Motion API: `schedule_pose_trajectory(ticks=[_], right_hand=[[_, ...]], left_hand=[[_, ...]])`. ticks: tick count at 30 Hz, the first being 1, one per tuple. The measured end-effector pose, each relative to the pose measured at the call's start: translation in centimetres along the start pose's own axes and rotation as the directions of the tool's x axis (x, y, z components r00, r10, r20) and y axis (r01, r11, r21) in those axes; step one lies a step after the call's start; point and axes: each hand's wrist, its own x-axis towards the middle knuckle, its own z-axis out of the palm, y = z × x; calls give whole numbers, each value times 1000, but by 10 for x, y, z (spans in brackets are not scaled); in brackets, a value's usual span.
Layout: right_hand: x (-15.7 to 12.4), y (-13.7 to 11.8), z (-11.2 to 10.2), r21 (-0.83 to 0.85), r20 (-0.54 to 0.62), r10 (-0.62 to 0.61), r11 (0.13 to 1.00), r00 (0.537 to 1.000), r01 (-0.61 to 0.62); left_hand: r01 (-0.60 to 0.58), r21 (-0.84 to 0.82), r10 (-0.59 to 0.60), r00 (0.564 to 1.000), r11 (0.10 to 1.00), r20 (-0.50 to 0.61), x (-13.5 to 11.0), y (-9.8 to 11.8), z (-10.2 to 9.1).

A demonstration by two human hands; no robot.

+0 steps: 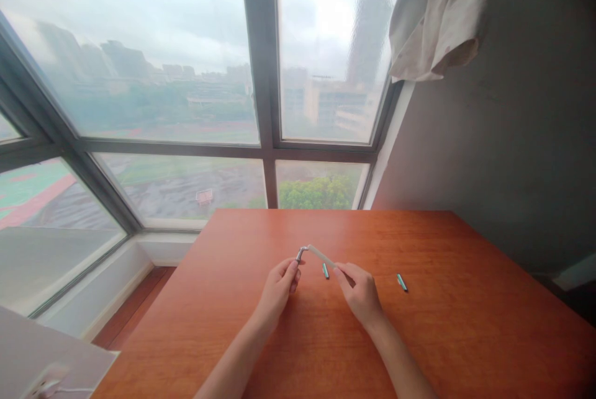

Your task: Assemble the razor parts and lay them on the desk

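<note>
Both my hands meet over the middle of a reddish-brown wooden table (419, 337). My left hand (279, 287) pinches the dark metal end of a thin pale stick-like tool (316, 254). My right hand (358, 290) pinches the other, light-coloured end of the same tool. The tool is lifted slightly above the table between the two hands. A small teal cylinder (325, 271) lies on the table between my hands. A second teal cylinder (401, 282) lies to the right of my right hand.
A large window (186, 76) with dark frames looks out on buildings and a sports field. A grey wall (512, 138) stands at the right, with a pale cloth (433, 20) hanging near the top. A white object (46, 362) sits at the lower left.
</note>
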Motion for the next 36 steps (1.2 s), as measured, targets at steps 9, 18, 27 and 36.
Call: schedule_pose_trajectory(ticks=[9,18,27,36], right_hand=[[-1,2,0,-32,31,4,999,1000,-3],[-2,5,1,-111,1,3,994,1000,-3],[-1,3,1,-39,-4,0,999,1000,0],[-2,6,1,-86,-16,32,996,999,-33]], left_hand=[[-6,0,6,1000,1000,21,2,-6,-1],[0,-7,0,1000,1000,15,3,-6,-2],[-2,-18,2,1000,1000,15,3,-8,-3],[-22,15,22,1000,1000,-12,2,-6,-6]])
